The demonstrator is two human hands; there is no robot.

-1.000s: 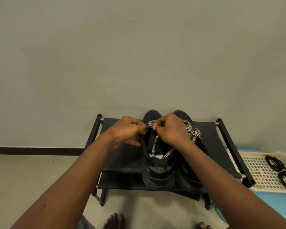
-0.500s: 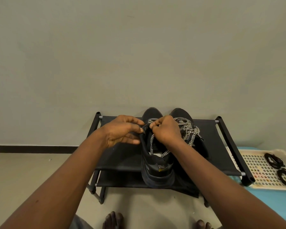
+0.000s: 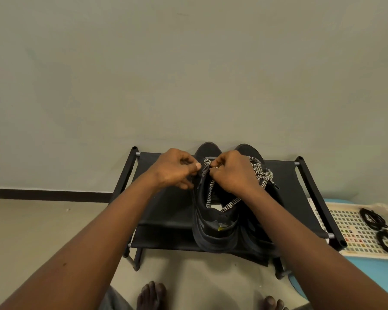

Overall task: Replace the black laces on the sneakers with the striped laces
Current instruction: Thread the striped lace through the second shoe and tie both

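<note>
Two black sneakers stand side by side on a black shoe rack [image 3: 164, 204], heels toward me. The left sneaker [image 3: 213, 229] carries a black-and-white striped lace [image 3: 210, 193] that hangs loose into its opening. My left hand [image 3: 175, 168] pinches the left edge of that sneaker's upper near the top eyelets. My right hand [image 3: 232, 172] pinches the striped lace at the same spot. The right sneaker [image 3: 253, 153] is mostly hidden by my right hand and arm; its striped lace [image 3: 263, 175] lies bunched on top.
A cream perforated tray [image 3: 345, 229] sits on a blue surface [image 3: 372, 278] right of the rack, holding two coiled black laces [image 3: 373, 218]. The rack stands against a plain wall. My bare toes [image 3: 151, 295] show on the floor below.
Both hands have shifted slightly up and toward the toe of the left sneaker, working at the lace; the loose striped ends have moved a little.
</note>
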